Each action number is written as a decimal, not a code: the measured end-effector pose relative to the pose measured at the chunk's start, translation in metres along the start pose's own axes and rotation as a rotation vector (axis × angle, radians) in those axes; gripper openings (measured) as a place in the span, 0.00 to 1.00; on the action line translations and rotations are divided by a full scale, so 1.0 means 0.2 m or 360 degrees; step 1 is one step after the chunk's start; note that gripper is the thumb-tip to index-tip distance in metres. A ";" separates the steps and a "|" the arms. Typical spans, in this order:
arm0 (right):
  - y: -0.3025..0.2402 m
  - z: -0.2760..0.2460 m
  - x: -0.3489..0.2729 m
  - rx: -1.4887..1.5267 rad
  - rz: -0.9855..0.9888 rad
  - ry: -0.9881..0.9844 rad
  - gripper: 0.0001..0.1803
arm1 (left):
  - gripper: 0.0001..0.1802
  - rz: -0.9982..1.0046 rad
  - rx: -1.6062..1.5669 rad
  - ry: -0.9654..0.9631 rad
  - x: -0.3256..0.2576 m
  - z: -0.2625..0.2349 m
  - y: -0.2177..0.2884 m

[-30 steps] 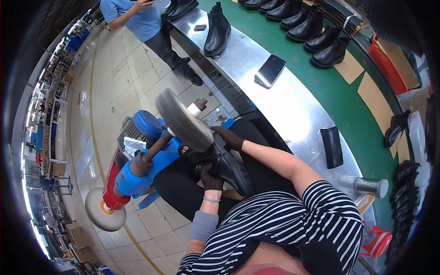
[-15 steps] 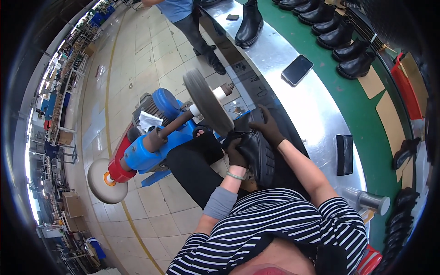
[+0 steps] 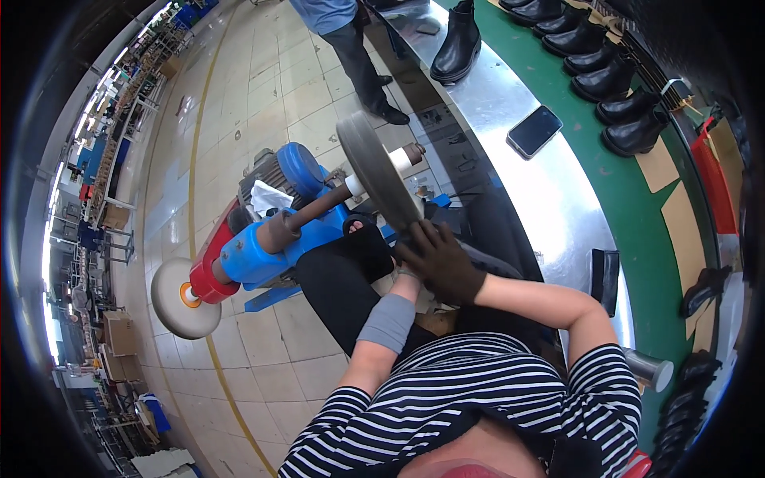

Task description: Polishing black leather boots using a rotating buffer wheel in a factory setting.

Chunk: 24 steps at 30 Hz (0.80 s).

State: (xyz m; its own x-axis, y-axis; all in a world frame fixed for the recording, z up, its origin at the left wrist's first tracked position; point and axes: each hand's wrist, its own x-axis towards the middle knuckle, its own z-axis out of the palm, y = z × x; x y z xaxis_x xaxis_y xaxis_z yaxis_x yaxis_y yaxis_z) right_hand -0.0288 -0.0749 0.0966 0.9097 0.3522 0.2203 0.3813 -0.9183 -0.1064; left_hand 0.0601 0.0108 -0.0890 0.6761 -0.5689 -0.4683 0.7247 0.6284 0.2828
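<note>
My right hand (image 3: 443, 264), in a dark brown glove, lies across a black boot with its fingers bent over it, right at the lower rim of a grey buffing wheel (image 3: 378, 171). Most of the boot is hidden under that hand; a blurred grey-black edge of the boot (image 3: 488, 260) shows to the right. Behind the right hand, my left hand (image 3: 405, 269) is nearly covered. Its wrist shows, but its fingers do not. The wheel sits on the shaft of a blue and red machine (image 3: 259, 247), above my black-clad leg.
A second, pale wheel (image 3: 177, 307) is at the machine's left end. A metal bench (image 3: 550, 199) on the right bears a phone (image 3: 534, 131), a black boot (image 3: 457, 48) and a black case (image 3: 605, 280). Several boots (image 3: 606, 76) line the green surface. A person (image 3: 351, 56) stands beyond.
My right hand has swung left from the boot's far side to over its top, now covering most of the boot and my left hand. The view has shifted slightly.
</note>
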 end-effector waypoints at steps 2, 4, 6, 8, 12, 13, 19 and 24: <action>-0.06 0.00 -0.17 0.0025 0.0096 0.0053 0.29 | 0.19 0.0005 0.0055 0.0054 0.03 -0.07 0.01; -0.07 0.01 -0.34 -0.0134 0.0290 0.0088 0.29 | 0.19 0.0020 0.0085 0.0090 0.07 -0.11 0.02; 0.03 0.04 -0.46 -0.0353 0.0436 0.0146 0.32 | 0.19 0.0070 0.0092 0.0102 0.11 -0.12 0.03; 0.13 0.09 -0.52 -0.0456 0.0445 0.0260 0.33 | 0.20 0.0134 0.0095 0.0119 0.14 -0.11 0.04; 0.40 0.23 -0.38 -0.0479 0.0080 0.0587 0.31 | 0.20 0.0276 0.0095 0.0140 0.15 -0.11 0.10; 0.43 0.25 -0.33 -0.0388 0.0049 0.0527 0.31 | 0.20 0.0309 0.0092 0.0146 0.15 -0.12 0.12; 0.44 0.33 -0.08 -0.0276 -0.0247 0.0427 0.25 | 0.21 0.0474 0.0098 0.0179 0.09 -0.19 0.28; 0.39 0.37 -0.03 -0.0264 -0.0394 0.0583 0.24 | 0.22 0.0447 0.0155 0.0156 -0.02 -0.27 0.35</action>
State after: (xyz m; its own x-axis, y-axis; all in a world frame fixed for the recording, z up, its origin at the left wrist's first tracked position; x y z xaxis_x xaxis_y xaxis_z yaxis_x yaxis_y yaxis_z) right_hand 0.0086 -0.1355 0.0153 0.6653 0.5043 0.5505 0.5205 -0.8419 0.1423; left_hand 0.1006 0.0863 -0.1117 0.8390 -0.3234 -0.4377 0.5240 0.6971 0.4894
